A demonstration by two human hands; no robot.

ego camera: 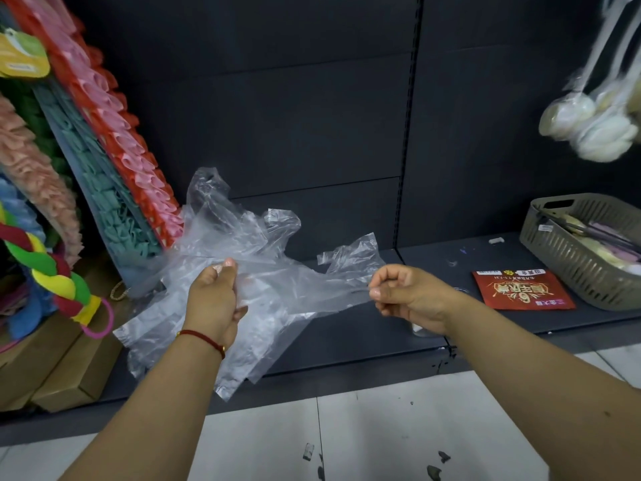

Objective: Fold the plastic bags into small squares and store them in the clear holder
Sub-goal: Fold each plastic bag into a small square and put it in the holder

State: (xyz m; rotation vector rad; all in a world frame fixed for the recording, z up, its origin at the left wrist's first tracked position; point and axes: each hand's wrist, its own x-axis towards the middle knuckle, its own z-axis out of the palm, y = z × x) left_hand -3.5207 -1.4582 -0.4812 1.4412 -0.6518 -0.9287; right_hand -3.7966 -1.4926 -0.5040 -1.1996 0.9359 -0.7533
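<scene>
Setting: retail shop, low bay of a display gondola. Evidence: dark slotted back panels [277, 116] with upright rails; dark metal shelf [468, 328] just above a tiled floor [399, 428]. Stock racked at left: rows of coloured fabric goods [114, 161], one with a hang tag [20, 57]. Bagged ladles [589, 123] hang upper right. Grey basket [569, 258] and red printed packet [520, 289] on the shelf.

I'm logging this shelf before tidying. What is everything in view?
bags: several, clear, between both hands and on the shelf
shelf: one, dark grey, across the middle
basket: one, grey-brown, right on shelf
packet: one, red, beside basket
ruffled goods: several, mixed colours, leaning left
boxes: two, brown, lower left
wrapped items: a bunch, whitish, hanging upper right
left hand: grips bag
right hand: pinches bag
</scene>
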